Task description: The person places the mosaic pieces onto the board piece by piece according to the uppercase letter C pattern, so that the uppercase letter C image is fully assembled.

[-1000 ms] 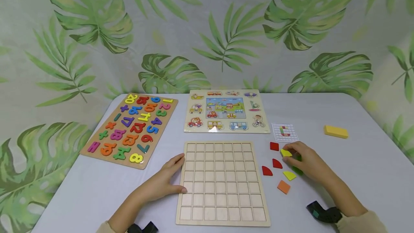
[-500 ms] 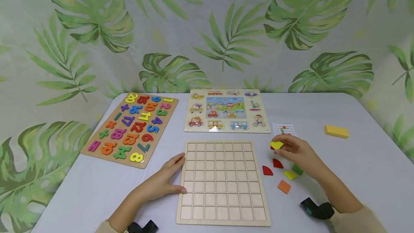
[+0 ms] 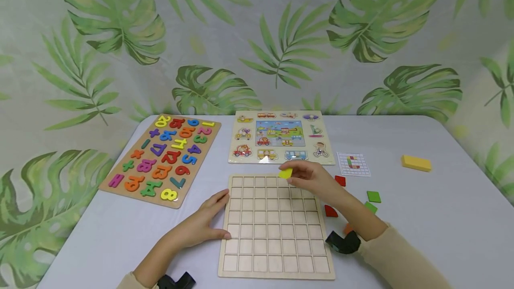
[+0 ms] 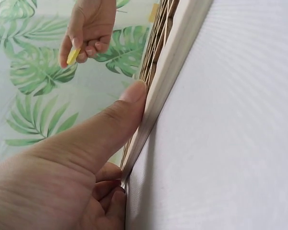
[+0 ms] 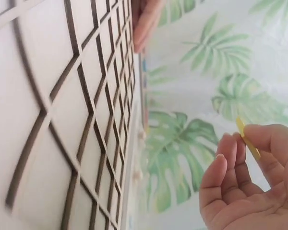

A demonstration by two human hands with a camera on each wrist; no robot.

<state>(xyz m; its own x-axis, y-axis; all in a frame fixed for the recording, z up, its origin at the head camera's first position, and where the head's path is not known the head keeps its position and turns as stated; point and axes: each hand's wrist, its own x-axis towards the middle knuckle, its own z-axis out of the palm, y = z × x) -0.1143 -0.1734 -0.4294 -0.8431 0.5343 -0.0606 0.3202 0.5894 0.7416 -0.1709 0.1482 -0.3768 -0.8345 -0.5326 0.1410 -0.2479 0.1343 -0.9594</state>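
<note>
My right hand [image 3: 311,177] pinches a yellow quarter-circle piece [image 3: 285,173] between thumb and fingertips, over the far edge of a wooden grid board [image 3: 267,217]. The right wrist view shows this yellow piece [image 5: 248,139] nearly edge-on, above the board. No pieces lie in the visible grid squares. At the board's left side rests my left hand [image 3: 198,226], thumb and fingers spread along the edge. Up close in the left wrist view, its thumb [image 4: 129,96] lies on the rim.
Right of the board lie a red piece [image 3: 340,181], a red quarter circle [image 3: 331,211], green pieces [image 3: 374,196] and a partly hidden orange piece [image 3: 348,227]. Behind are a pattern card [image 3: 354,164], a vehicle puzzle [image 3: 281,146] and a yellow block [image 3: 416,163]; a number puzzle [image 3: 160,164] lies left.
My right hand has carried the yellow quarter circle leftward from the loose pieces, past the red piece, to the board's far edge. My left hand stays in place.
</note>
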